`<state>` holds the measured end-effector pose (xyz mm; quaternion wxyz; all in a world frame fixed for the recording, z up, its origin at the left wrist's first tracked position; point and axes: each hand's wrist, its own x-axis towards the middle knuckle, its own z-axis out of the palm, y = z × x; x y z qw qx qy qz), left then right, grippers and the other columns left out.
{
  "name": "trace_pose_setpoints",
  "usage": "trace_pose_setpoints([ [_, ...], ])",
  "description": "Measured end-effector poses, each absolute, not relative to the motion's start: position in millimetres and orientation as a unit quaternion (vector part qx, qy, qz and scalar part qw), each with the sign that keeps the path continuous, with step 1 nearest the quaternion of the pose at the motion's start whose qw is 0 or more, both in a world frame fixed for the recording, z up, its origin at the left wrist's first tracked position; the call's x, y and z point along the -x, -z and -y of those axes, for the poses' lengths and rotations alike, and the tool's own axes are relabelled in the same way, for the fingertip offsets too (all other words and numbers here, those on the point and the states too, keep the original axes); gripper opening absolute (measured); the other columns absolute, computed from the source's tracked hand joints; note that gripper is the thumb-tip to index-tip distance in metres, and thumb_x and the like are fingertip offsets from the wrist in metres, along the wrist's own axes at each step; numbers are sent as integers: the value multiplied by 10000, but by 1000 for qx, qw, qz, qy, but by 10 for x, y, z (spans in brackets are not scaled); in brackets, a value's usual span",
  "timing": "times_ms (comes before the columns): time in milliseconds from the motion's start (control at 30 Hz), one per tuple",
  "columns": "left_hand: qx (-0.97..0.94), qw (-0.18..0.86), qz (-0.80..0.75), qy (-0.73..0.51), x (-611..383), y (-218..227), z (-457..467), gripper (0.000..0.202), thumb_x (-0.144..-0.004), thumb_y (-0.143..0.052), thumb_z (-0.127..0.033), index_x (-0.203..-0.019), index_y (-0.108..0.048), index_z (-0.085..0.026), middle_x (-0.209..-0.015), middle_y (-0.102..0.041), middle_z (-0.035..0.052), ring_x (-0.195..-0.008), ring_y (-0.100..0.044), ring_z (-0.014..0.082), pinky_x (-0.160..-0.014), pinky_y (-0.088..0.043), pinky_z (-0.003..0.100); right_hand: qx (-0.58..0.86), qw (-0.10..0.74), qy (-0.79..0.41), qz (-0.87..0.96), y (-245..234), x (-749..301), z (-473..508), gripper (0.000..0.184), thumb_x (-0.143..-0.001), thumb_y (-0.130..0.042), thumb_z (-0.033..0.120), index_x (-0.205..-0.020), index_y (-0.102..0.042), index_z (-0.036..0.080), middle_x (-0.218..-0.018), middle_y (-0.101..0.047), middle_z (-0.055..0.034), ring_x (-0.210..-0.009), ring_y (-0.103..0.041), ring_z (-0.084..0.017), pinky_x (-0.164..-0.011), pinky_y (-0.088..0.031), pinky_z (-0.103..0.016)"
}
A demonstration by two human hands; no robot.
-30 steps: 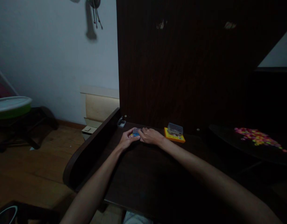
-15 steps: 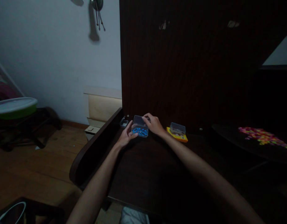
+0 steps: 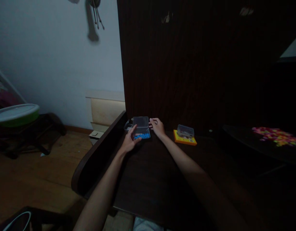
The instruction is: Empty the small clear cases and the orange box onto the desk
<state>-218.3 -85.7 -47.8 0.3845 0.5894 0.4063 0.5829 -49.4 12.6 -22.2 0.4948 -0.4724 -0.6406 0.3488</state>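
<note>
A small clear plastic box (image 3: 141, 132) with blue pieces inside sits on the dark wooden desk (image 3: 148, 179) near its back left corner, its lid (image 3: 140, 122) swung up and open. My left hand (image 3: 129, 141) grips the box's left side, thumb on the near edge. My right hand (image 3: 158, 127) rests at the lid's right edge, fingers curled against it.
A second clear box (image 3: 186, 131) lies shut on an orange pad (image 3: 185, 140) to the right. A pile of colourful small pieces (image 3: 275, 135) lies at the far right. A tall dark panel (image 3: 186, 61) stands behind the desk. Another small container (image 3: 127, 125) sits in the corner.
The box was shut between both hands a second ago. Its lid has since been lifted fully upright, and the box has been set back on the desk.
</note>
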Motion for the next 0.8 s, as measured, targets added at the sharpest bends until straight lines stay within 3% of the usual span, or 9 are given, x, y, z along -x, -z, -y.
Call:
trace_pose_setpoints([
  [133, -559, 303, -452, -627, 2377, 584, 736, 741, -700, -729, -223, -1385, -447, -212, -1423, -374, 146, -1021, -647, 199, -974, -506, 412, 503, 472, -338, 640, 502, 583, -128, 451, -974, -256, 473, -974, -593, 173, -950, -725, -120, -800, -707, -188, -644, -564, -300],
  [267, -584, 199, -499, -609, 2504, 616, 722, 689, -701, -634, -118, -1359, -454, -213, -1376, -387, 137, -1095, -590, 230, -984, -503, 445, 501, 435, -314, 679, 698, 647, -24, 428, -976, -231, 357, -961, -627, 194, -1028, -719, -116, -989, -676, -216, -849, -537, -384],
  [367, -623, 142, -513, -574, 2520, 596, 755, 696, -697, -570, -65, -1366, -432, -194, -1353, -391, 138, -1209, -517, 257, -1041, -460, 466, 484, 397, -292, 723, 744, 696, 63, 358, -953, -283, 265, -1023, -630, 212, -1123, -698, -99, -1099, -628, -220, -956, -481, -406],
  [500, -660, 109, -518, -532, 2497, 557, 801, 704, -708, -531, -43, -1379, -401, -209, -1366, -372, 134, -1176, -543, 243, -1059, -442, 477, 449, 342, -267, 781, 743, 770, 166, 360, -874, -410, 162, -1192, -565, 224, -1220, -649, -82, -1170, -578, -200, -1022, -433, -384],
  [633, -679, 91, -524, -506, 2476, 526, 824, 692, -716, -526, -51, -1379, -398, -201, -1350, -378, 138, -1237, -501, 280, -1086, -405, 519, 414, 310, -251, 818, 732, 797, 248, 509, -811, -550, 202, -1314, -470, 208, -1341, -555, -111, -1253, -509, -212, -1077, -386, -390],
  [800, -708, 66, -535, -456, 2425, 470, 881, 760, -711, -509, -31, -1433, -354, -211, -1374, -369, 128, -1315, -435, 287, -1147, -335, 512, 376, 313, -258, 833, 726, 768, 279, 621, -807, -601, 269, -1386, -392, 189, -1402, -497, -138, -1288, -481, -234, -1099, -363, -400],
])
